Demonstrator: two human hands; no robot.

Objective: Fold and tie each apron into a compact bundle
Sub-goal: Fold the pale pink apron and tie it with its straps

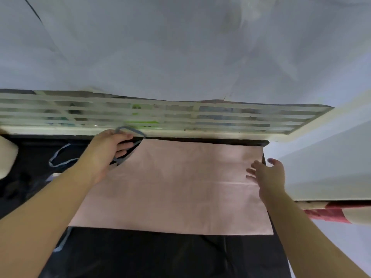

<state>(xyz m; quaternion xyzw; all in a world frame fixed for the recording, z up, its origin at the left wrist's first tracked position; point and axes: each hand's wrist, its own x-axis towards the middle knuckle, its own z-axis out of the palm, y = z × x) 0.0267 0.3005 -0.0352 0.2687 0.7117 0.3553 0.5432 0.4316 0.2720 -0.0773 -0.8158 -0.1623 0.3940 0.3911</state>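
We saw a pink apron [176, 185] lying flat on a dark table [160, 255]. Its long side ran from left to right in front of us. It looked like it was already folded once, but we could not be sure.

Our left hand [108, 151] was at the far left corner of the apron. Its fingers were curled around a blue-grey strap [128, 130], which made a loop just above the hand. More of the strap [60, 157] lay loose on the table to the left, away from the apron.

Our right hand [267, 175] was at the right end of the apron. Its fingers were straight and spread, and they held nothing. They seemed to rest on the cloth near its edge.

We think the next fold would bring one end over to the other, along the long side. The left hand was nearer to the straps, so it would need to tuck them in first.

Behind the table there was a white grille [180, 115].
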